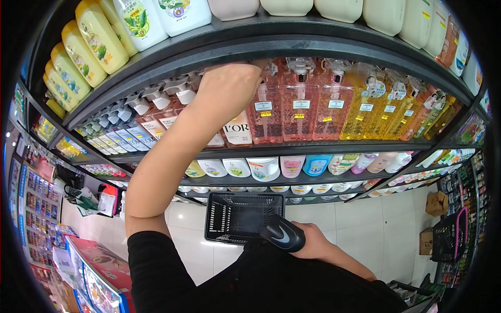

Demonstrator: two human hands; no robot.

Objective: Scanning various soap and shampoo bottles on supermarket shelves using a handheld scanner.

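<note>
My left hand point(236, 84) reaches into the shelf at the top of a row of pump bottles, just under the black shelf edge above. Its fingers are mostly hidden, so its grip does not show. Right below it stand a bottle with a white label point(238, 131) and a clear bottle of pink liquid point(267, 121). In front of my body, my right hand point(312, 240) is wrapped around a black handheld barcode scanner point(284, 233). Past the scanner, a black plastic shopping basket point(223, 234) with slotted sides sits on the tiled floor.
Overhead, a black shelf point(250, 29) carries yellow bottles point(100, 39) and cream bottles point(383, 15). Lower shelves hold more bottles point(263, 169). Cardboard boxes point(436, 203) and a dark basket with a pink rim point(450, 238) stand at right. A red display box point(100, 258) is at lower left.
</note>
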